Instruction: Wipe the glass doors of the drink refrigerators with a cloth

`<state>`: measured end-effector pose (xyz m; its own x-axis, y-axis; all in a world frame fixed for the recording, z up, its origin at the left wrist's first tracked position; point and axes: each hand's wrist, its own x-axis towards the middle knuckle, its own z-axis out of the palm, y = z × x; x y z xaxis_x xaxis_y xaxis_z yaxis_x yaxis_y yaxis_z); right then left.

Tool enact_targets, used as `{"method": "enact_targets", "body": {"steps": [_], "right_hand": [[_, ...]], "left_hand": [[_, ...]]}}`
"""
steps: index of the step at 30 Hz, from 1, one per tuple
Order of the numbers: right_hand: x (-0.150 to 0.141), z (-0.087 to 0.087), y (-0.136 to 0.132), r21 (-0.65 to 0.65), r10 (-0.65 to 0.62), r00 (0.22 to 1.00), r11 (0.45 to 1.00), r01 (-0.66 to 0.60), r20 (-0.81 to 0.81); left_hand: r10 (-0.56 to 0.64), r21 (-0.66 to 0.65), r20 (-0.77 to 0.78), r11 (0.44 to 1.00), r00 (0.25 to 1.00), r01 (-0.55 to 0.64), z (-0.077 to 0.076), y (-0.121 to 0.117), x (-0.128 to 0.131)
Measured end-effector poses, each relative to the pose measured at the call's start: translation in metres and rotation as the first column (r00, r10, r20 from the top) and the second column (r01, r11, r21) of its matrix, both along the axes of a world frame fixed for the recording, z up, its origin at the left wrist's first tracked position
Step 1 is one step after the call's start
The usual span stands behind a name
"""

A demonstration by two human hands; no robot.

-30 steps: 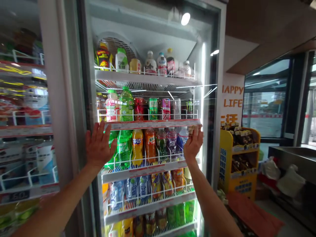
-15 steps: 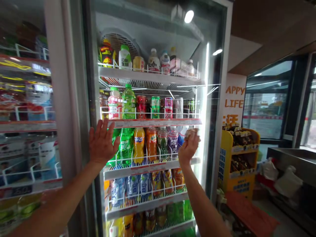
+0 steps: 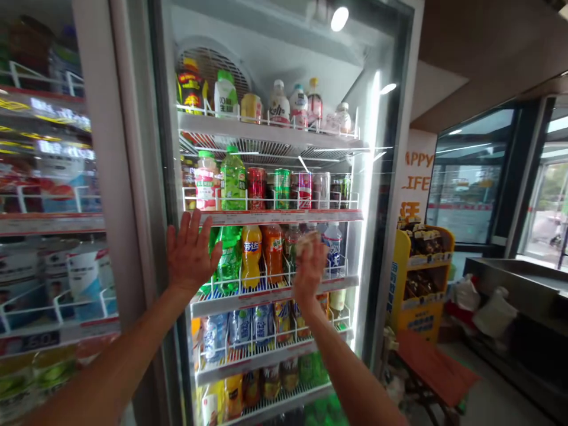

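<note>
A glass-fronted drinks cooler [image 3: 386, 207] fills the middle of the view, its door closed in front of lit shelves. My left hand [image 3: 190, 255] lies flat on the glass near the left door frame, fingers spread and nothing in it. Under my right hand [image 3: 309, 278] is a crumpled pale cloth [image 3: 305, 241], pressed to the glass in front of the bottles on the third shelf. The hand partly covers the cloth and is slightly blurred. Behind the glass stand an orange soda bottle [image 3: 251, 255], a green bottle [image 3: 229, 260] and a red can [image 3: 257, 188].
Another cooler section with packaged goods stands left of a grey frame post [image 3: 128, 177]. On the right are a yellow display rack [image 3: 402, 266] with dark packets, a folding stool [image 3: 437, 364] with a reddish seat, and a metal counter [image 3: 519, 278].
My right hand has swept left across the glass with the cloth. My left hand stays spread on the door. The view has shifted slightly.
</note>
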<state>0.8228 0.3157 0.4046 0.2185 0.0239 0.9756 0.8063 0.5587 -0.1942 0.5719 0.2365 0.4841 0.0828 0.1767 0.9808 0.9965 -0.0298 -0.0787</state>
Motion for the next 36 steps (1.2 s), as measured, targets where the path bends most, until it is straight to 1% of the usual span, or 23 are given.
{"method": "enact_targets", "body": {"steps": [2, 3, 4, 5, 6, 7, 8, 9, 11, 12, 14, 16, 18, 19, 21, 24, 26, 27, 29, 32, 33, 34, 36], "right_hand": [[-0.028, -0.007, -0.015, 0.027, 0.085, 0.903, 0.994, -0.106, 0.421], [-0.031, -0.007, -0.018, 0.022, 0.108, 0.84, 0.99, -0.141, 0.532], [-0.027, -0.004, -0.018, 0.013, 0.122, 0.834, 0.988, -0.153, 0.538], [-0.018, 0.002, -0.015, 0.0, 0.132, 0.895, 0.989, -0.146, 0.426], [-0.006, 0.01, -0.011, -0.022, 0.131, 0.968, 0.991, -0.13, 0.213], [0.004, 0.019, -0.006, -0.044, 0.112, 0.993, 0.993, -0.114, -0.039], [0.011, 0.028, -0.002, -0.061, 0.101, 0.966, 0.991, -0.118, -0.236], [0.012, 0.035, 0.0, -0.069, 0.121, 0.934, 0.986, -0.152, -0.335], [-0.001, 0.041, -0.006, -0.084, 0.274, 0.922, 0.948, -0.306, -0.275], [-0.013, 0.04, -0.013, -0.105, 0.389, 0.9, 0.905, -0.413, -0.196], [-0.035, 0.034, -0.031, -0.156, 0.612, 0.78, 0.764, -0.626, -0.134], [-0.043, 0.026, -0.046, -0.184, 0.746, 0.643, 0.616, -0.766, -0.177], [-0.032, 0.022, -0.054, -0.241, 0.803, 0.574, 0.532, -0.812, -0.161], [-0.019, 0.023, -0.054, -0.273, 0.804, 0.582, 0.538, -0.798, -0.117], [0.016, 0.031, -0.046, -0.274, 0.733, 0.68, 0.654, -0.705, 0.002], [0.082, 0.056, -0.016, -0.122, 0.432, 0.894, 0.9, -0.419, 0.121], [0.121, 0.074, 0.012, -0.037, 0.205, 0.954, 0.979, -0.201, 0.22], [0.136, 0.081, 0.026, -0.003, 0.124, 0.956, 0.992, -0.128, 0.267], [0.156, 0.088, 0.05, 0.05, 0.03, 0.937, 0.997, -0.05, 0.348], [0.172, 0.09, 0.071, 0.097, -0.012, 0.896, 0.995, -0.034, 0.443], [0.177, 0.09, 0.074, 0.108, -0.027, 0.873, 0.994, -0.03, 0.487], [0.182, 0.09, 0.076, 0.117, -0.043, 0.849, 0.993, -0.022, 0.526], [0.191, 0.092, 0.078, 0.129, -0.072, 0.829, 0.992, 0.0, 0.554]], "left_hand": [[-0.018, 0.001, -0.001, 1.0, 1.0, 0.018, 0.0, -0.001, -0.002], [-0.031, 0.005, -0.008, 1.0, 0.999, 0.031, 0.001, -0.001, -0.005], [-0.044, 0.006, -0.015, 0.999, 0.999, 0.044, 0.001, 0.0, -0.007], [-0.058, 0.013, -0.022, 0.998, 0.998, 0.058, 0.001, 0.0, -0.009], [-0.072, 0.028, -0.03, 0.997, 0.997, 0.073, 0.002, 0.0, -0.009], [-0.087, 0.058, -0.033, 0.994, 0.996, 0.089, 0.001, 0.0, -0.007], [-0.108, 0.1, -0.031, 0.989, 0.994, 0.111, 0.0, -0.001, -0.002], [-0.144, 0.144, -0.035, 0.979, 0.989, 0.147, -0.001, -0.001, 0.007], [-0.267, 0.177, -0.114, 0.942, 0.957, 0.284, -0.008, -0.002, 0.036], [-0.347, 0.143, -0.176, 0.917, 0.921, 0.373, -0.013, -0.001, 0.054], [-0.481, 0.028, -0.275, 0.862, 0.833, 0.507, -0.024, 0.005, 0.092], [-0.511, 0.012, -0.222, 0.85, 0.83, 0.527, -0.034, 0.014, 0.122], [-0.466, 0.052, -0.147, 0.877, 0.872, 0.478, -0.039, 0.026, 0.138], [-0.433, 0.07, -0.141, 0.893, 0.89, 0.445, -0.04, 0.031, 0.139], [-0.359, 0.084, -0.167, 0.923, 0.918, 0.377, -0.037, 0.038, 0.135], [-0.232, 0.121, -0.125, 0.961, 0.965, 0.247, -0.033, 0.04, 0.129], [-0.178, 0.14, -0.069, 0.973, 0.982, 0.186, -0.038, 0.042, 0.14], [-0.171, 0.137, -0.088, 0.974, 0.981, 0.182, -0.045, 0.044, 0.152], [-0.195, 0.071, -0.266, 0.973, 0.944, 0.221, -0.065, 0.052, 0.187], [-0.251, -0.125, -0.592, 0.967, 0.766, 0.22, -0.098, 0.066, 0.236], [-0.261, -0.176, -0.632, 0.965, 0.73, 0.192, -0.104, 0.067, 0.242], [-0.266, -0.208, -0.621, 0.963, 0.737, 0.172, -0.106, 0.066, 0.239], [-0.247, -0.214, -0.476, 0.963, 0.844, 0.161, -0.097, 0.055, 0.209]]}}
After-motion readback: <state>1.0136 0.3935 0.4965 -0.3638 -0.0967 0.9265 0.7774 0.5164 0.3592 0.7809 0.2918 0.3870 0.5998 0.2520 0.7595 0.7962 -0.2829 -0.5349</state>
